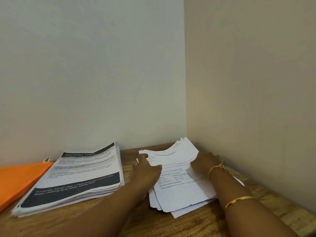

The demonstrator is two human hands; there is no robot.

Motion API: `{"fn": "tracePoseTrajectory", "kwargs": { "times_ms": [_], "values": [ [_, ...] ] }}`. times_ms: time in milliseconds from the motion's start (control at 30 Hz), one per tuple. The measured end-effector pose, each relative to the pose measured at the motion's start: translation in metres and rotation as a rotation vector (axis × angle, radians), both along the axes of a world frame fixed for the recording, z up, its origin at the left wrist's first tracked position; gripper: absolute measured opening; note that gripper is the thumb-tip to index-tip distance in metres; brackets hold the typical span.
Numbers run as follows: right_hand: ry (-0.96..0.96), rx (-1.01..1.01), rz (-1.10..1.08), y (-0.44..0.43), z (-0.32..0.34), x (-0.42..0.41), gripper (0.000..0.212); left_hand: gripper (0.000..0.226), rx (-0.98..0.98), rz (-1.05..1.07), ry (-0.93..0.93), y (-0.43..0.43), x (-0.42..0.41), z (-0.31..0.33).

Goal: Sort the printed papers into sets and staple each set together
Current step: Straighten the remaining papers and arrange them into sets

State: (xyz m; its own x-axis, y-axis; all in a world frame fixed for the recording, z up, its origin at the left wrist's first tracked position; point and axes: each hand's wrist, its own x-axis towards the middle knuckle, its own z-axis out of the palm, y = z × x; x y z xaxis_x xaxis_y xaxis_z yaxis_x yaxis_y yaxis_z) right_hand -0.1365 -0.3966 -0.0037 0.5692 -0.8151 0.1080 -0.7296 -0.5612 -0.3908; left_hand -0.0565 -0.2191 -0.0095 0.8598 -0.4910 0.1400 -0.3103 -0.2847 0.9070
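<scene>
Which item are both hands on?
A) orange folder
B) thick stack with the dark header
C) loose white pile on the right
C: the left hand and right hand are both on the loose pile, whose top sheets curl upward.

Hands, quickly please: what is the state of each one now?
Left hand: holds the left edge of the lifted sheets.
Right hand: holds their right edge.
</scene>
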Motion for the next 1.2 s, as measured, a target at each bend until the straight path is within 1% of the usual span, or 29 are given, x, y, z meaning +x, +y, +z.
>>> {"fn": "tracePoseTrajectory", "kwargs": {
  "times_ms": [33,133,200,267,367,433,500,567,600,633,700,733,767,867,1033,1133,1200],
  "values": [
    [-0.030,0.016,0.002,0.002,0.002,0.000,0.051,0.059,-0.057,0.012,0.057,-0.001,0.000,0.000],
    [-0.116,0.069,0.001,0.004,0.008,0.000,0.032,0.054,-0.199,0.049,0.240,0.001,0.002,0.004],
    [-0.187,0.136,0.017,0.004,0.010,-0.001,0.008,0.053,-0.267,0.058,0.350,0.004,0.007,0.007],
    [-0.260,0.210,0.044,0.003,0.011,0.000,0.021,0.049,-0.295,0.049,0.366,0.008,0.007,0.007],
    [-0.400,0.301,0.075,0.005,0.016,-0.003,0.032,0.049,-0.295,0.015,0.217,0.013,0.005,0.002],
    [-0.524,0.369,0.106,0.005,0.018,-0.005,0.026,0.049,-0.336,0.024,0.097,0.015,0.003,0.003],
    [-0.673,0.438,0.112,0.006,0.021,-0.005,0.019,0.061,-0.407,0.054,0.026,0.019,0.003,0.005],
    [-0.813,0.506,0.131,0.011,0.024,-0.007,0.022,0.081,-0.447,0.089,0.040,0.024,0.002,0.011],
    [-0.859,0.532,0.146,0.014,0.027,-0.009,0.020,0.086,-0.466,0.085,0.077,0.027,0.002,0.014],
    [-0.895,0.553,0.167,0.019,0.028,-0.010,0.018,0.084,-0.486,0.064,0.122,0.031,0.002,0.015],
    [-0.957,0.588,0.201,0.032,0.031,-0.012,0.019,0.061,-0.495,0.001,0.152,0.042,-0.001,0.019],
    [-0.982,0.596,0.220,0.039,0.032,-0.011,0.020,0.049,-0.489,-0.007,0.114,0.049,-0.003,0.020],
    [-1.008,0.602,0.242,0.044,0.032,-0.010,0.021,0.045,-0.483,0.007,0.058,0.056,-0.004,0.022],
    [-1.056,0.600,0.313,0.073,0.040,-0.008,0.022,0.050,-0.471,0.063,-0.140,0.088,-0.007,0.033],
    [-1.168,0.669,0.446,0.126,0.056,-0.008,0.024,0.053,-0.458,0.122,-0.418,0.140,-0.009,0.058],
    [-1.209,0.684,0.533,0.152,0.069,-0.009,0.021,0.052,-0.493,0.142,-0.475,0.165,-0.008,0.070],
    [-1.224,0.650,0.577,0.164,0.075,-0.009,0.013,0.051,-0.518,0.122,-0.477,0.180,-0.009,0.075]
  ]
}}
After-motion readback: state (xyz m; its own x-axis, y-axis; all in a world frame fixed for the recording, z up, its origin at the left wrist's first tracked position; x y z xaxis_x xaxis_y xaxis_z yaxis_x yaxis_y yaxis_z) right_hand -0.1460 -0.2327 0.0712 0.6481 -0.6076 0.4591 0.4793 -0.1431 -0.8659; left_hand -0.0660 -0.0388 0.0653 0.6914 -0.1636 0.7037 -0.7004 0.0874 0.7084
